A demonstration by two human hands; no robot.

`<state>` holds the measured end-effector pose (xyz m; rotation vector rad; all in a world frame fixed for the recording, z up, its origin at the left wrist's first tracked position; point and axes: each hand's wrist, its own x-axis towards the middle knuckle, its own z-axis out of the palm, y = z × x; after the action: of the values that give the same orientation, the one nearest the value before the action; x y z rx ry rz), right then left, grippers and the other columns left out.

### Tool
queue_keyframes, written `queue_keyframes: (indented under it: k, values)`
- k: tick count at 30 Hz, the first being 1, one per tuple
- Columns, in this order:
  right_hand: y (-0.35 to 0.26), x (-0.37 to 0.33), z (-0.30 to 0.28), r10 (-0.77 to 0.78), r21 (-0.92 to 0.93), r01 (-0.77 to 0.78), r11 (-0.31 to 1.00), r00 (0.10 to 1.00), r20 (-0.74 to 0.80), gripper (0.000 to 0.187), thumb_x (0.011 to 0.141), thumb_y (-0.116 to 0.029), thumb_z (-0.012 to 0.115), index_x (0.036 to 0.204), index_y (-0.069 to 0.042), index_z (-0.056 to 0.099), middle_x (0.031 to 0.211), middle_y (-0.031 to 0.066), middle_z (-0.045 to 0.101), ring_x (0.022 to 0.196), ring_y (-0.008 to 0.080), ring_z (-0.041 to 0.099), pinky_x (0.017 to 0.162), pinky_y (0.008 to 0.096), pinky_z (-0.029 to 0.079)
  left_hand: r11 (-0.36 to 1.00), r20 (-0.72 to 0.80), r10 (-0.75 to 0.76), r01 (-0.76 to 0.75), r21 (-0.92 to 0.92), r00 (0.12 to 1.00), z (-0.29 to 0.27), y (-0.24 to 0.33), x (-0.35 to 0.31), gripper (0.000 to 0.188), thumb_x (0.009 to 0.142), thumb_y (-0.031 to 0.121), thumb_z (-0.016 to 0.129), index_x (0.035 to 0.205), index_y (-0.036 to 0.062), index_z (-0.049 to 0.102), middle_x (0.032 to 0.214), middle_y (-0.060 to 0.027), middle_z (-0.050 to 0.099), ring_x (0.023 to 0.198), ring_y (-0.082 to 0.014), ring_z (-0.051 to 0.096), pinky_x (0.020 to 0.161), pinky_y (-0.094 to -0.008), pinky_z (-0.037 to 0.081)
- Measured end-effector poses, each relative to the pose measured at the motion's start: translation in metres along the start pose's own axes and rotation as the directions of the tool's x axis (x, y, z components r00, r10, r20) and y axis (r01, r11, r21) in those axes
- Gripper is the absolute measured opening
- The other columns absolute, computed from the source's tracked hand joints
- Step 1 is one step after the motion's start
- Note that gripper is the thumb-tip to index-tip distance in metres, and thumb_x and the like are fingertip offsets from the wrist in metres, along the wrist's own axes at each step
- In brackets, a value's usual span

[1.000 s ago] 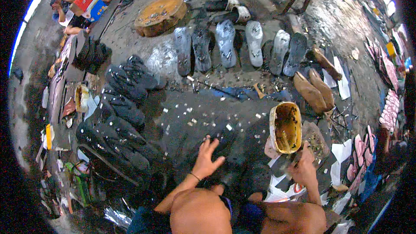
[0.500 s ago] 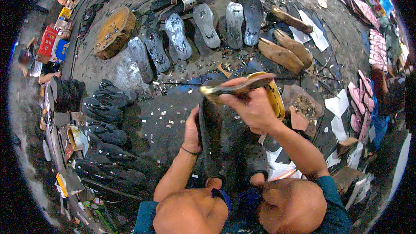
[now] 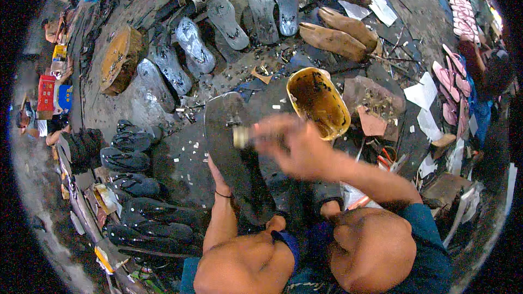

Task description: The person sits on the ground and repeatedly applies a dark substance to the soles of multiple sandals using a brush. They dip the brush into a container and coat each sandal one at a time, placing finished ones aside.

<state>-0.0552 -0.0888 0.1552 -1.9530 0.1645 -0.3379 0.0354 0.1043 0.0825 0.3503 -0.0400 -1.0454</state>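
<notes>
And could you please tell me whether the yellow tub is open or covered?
Open: the yellow tub has no lid, and its stained inside shows.

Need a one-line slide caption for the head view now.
Right hand holds a brush over a dark sole in the left hand, near a yellowish tub.

Nothing could be read: pale script [image 3: 303,286] on the teal shirt [image 3: 429,246], below the yellow tub [image 3: 318,103], was unclear, and marks on the red box [image 3: 46,92], far left of the tub, were too small.
</notes>
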Motion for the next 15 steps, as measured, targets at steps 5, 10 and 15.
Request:
queue_keyframes:
  k: [5, 10, 15]
  values:
    - [0.007, 0.021, 0.004, -0.123, -0.154, 0.107, 0.982, 0.987, -0.1, 0.017, 0.087, -0.014, 0.073, 0.101, -0.007, 0.069, 0.104, 0.0129, 0.071, 0.097, 0.029, 0.068, 0.084, 0.0378, 0.051, 0.996, -0.264, 0.001, 0.023, 0.086, 0.964, -0.045, -0.037, -0.02, 0.073, 0.098, 0.058, 0.036, 0.147, 0.0037, 0.041, 0.145, -0.0173, 0.049, 0.132, -0.0344, 0.049, 0.112, -0.0471, 0.041]
    - [0.035, 0.048, -0.021, 0.024, 0.111, 0.005, 0.994, 0.967, -0.255, 0.02, 0.095, -0.019, 0.067, 0.107, -0.003, 0.067, 0.084, 0.0105, 0.07, 0.074, 0.0142, 0.065, 0.065, 0.0322, 0.051, 0.995, -0.215, -0.022, 0.042, 0.092, 0.976, 0.008, -0.016, 0.006, 0.071, 0.097, 0.051, 0.039, 0.149, 0.0037, 0.039, 0.147, -0.022, 0.046, 0.133, -0.044, 0.046, 0.115, -0.0516, 0.037]
    - [0.047, 0.041, -0.027, 0.077, 0.078, -0.062, 0.995, 0.974, -0.212, 0.021, 0.09, -0.011, 0.072, 0.11, -0.006, 0.069, 0.094, 0.0092, 0.072, 0.085, 0.013, 0.066, 0.073, 0.0301, 0.052, 0.988, -0.159, 0.144, -0.133, 0.078, 0.977, 0.003, -0.012, 0.005, 0.073, 0.096, 0.053, 0.039, 0.148, 0.003, 0.04, 0.146, -0.0242, 0.046, 0.134, -0.0421, 0.045, 0.112, -0.0499, 0.04]
